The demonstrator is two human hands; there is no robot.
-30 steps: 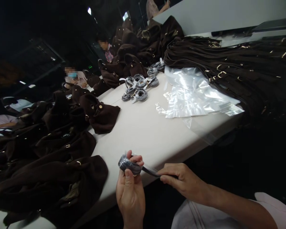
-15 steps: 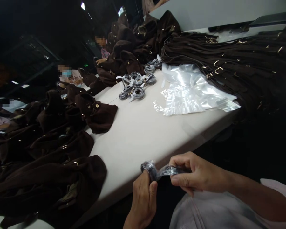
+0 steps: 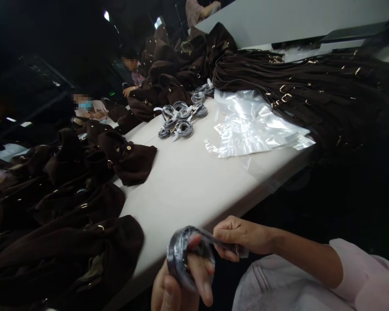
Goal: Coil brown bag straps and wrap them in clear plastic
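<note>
Near the table's front edge, a dark strap in clear plastic is wound into a coil (image 3: 175,259). My left hand (image 3: 171,290) holds this coil, with fingers passing through its middle. My right hand (image 3: 243,235) is closed on the strap's loose end, which stretches from the top of the coil; a short piece sticks out below the fingers. Farther up the table lie several strap coils (image 3: 184,128) wrapped in plastic with white tags. To their right is a pile of clear plastic bags (image 3: 246,125).
Dark brown bags (image 3: 126,157) with gold fittings cover the left side and back of the white table (image 3: 175,181). Long dark straps (image 3: 304,86) with buckles lie at the right. Several people sit beyond the bags, one wearing a mask (image 3: 84,105).
The coil has turned and come nearer, and its round opening now shows with my left fingers through it. My right hand has moved slightly left and down, still holding the strap's end.
</note>
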